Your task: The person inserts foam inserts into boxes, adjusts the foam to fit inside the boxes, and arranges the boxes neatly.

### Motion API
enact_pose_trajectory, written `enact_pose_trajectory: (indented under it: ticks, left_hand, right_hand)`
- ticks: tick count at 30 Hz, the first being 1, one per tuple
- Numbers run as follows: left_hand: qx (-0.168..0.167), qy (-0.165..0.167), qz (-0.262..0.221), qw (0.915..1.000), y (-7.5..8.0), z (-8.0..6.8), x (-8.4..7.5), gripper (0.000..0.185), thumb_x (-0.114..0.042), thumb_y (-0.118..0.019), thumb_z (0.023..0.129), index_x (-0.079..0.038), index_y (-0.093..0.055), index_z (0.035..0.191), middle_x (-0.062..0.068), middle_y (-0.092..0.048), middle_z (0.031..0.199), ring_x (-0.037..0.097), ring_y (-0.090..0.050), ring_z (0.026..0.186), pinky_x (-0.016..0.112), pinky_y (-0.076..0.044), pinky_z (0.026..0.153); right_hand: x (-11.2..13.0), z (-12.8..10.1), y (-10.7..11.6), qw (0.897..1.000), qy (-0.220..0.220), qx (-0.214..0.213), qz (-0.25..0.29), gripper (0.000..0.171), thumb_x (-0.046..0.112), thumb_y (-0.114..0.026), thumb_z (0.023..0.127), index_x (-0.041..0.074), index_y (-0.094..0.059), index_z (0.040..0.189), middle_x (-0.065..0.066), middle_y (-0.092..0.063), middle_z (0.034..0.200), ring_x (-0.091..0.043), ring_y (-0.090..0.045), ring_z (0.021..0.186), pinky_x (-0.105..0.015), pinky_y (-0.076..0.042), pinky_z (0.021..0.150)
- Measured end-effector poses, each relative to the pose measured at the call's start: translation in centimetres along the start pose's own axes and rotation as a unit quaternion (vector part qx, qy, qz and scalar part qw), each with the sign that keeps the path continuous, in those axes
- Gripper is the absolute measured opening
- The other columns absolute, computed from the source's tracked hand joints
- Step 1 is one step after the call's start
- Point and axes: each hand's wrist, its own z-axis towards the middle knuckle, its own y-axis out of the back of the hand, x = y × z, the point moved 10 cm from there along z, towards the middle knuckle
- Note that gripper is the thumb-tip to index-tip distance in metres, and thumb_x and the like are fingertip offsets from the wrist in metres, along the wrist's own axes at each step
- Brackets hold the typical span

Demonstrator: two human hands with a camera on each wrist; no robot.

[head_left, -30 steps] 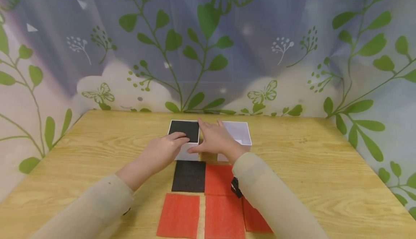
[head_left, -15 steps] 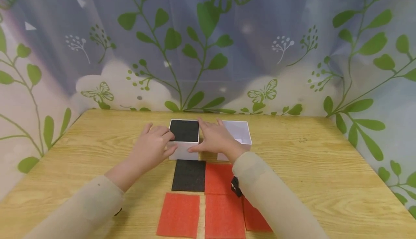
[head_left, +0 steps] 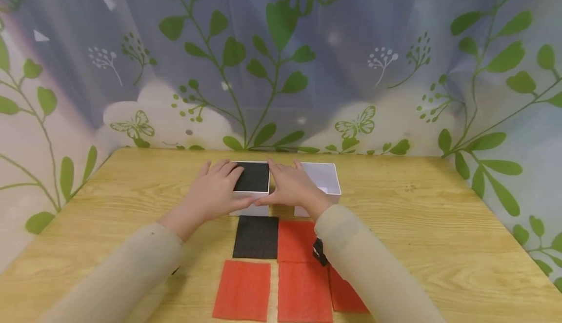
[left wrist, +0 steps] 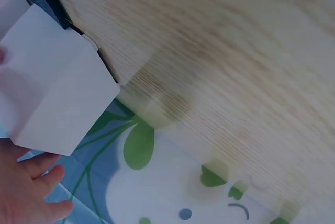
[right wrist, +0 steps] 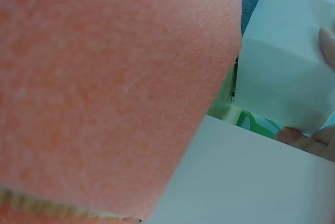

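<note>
A white open box (head_left: 250, 208) with a black pad (head_left: 253, 176) lying inside stands at the table's middle back. My left hand (head_left: 217, 189) lies against its left side, fingers stretched over the left rim, thumb along the front edge. My right hand (head_left: 290, 184) presses flat on the box's right wall, in the gap beside a second, empty white box (head_left: 326, 179). The left wrist view shows the white box (left wrist: 52, 77) with fingertips (left wrist: 31, 192) below it. In the right wrist view a red pad (right wrist: 104, 77) fills the frame beside the box (right wrist: 282, 67).
A black foam square (head_left: 256, 236) and several red foam squares (head_left: 242, 290) lie flat on the wooden table (head_left: 417, 225) in front of the boxes, partly under my right sleeve. A leaf-patterned cloth (head_left: 281, 59) walls the table at the back and sides.
My left hand lifted off the black pad inside the box, swung out to the left, then came back onto the box's left rim. The right hand and both boxes stayed put.
</note>
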Motion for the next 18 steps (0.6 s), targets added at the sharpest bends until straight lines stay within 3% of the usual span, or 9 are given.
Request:
enact_pose_trajectory:
  ticks: [4, 12, 15, 18]
  left_hand:
    - [0.018, 0.003, 0.009, 0.9998, -0.4, 0.4, -0.1, 0.082, -0.068, -0.053, 0.080, -0.003, -0.054, 0.129, 0.017, -0.047, 0.133, 0.034, -0.034, 0.130, 0.059, -0.023, 0.103]
    - [0.015, -0.001, -0.007, 0.9999, -0.6, 0.6, -0.2, 0.078, -0.066, -0.054, 0.081, -0.004, -0.053, 0.129, 0.016, -0.047, 0.133, 0.034, -0.034, 0.130, 0.059, -0.025, 0.103]
    - [-0.026, -0.037, -0.012, 0.9989, 0.3, 0.1, -1.4, 0.066, -0.057, -0.059, 0.083, -0.005, -0.059, 0.124, 0.015, -0.052, 0.126, 0.032, -0.042, 0.123, 0.055, -0.032, 0.100]
    - [-0.099, -0.104, -0.023, 0.9894, 1.7, -0.9, -3.6, 0.045, -0.041, -0.066, 0.085, -0.005, -0.066, 0.112, 0.012, -0.059, 0.112, 0.028, -0.055, 0.106, 0.045, -0.045, 0.091]
  right_hand:
    - [0.0, -0.1, 0.1, 1.000, 0.004, 0.005, -0.001, 0.116, 0.076, -0.058, 0.068, 0.006, -0.015, 0.150, -0.008, -0.033, 0.147, -0.021, -0.036, 0.132, -0.051, -0.002, 0.111]
    - [-0.2, -0.2, 0.2, 1.000, -0.003, 0.003, -0.004, 0.116, 0.076, -0.058, 0.068, 0.007, -0.014, 0.150, -0.007, -0.032, 0.148, -0.021, -0.036, 0.132, -0.050, -0.002, 0.111]
    - [-0.1, -0.2, 0.2, 1.000, -0.003, 0.006, -0.004, 0.115, 0.076, -0.057, 0.069, 0.007, -0.014, 0.150, -0.008, -0.032, 0.148, -0.022, -0.036, 0.132, -0.051, -0.002, 0.111]
    - [0.0, -0.2, 0.1, 1.000, -0.001, 0.005, -0.002, 0.114, 0.075, -0.058, 0.069, 0.007, -0.015, 0.150, -0.008, -0.034, 0.147, -0.020, -0.036, 0.132, -0.051, -0.002, 0.111]
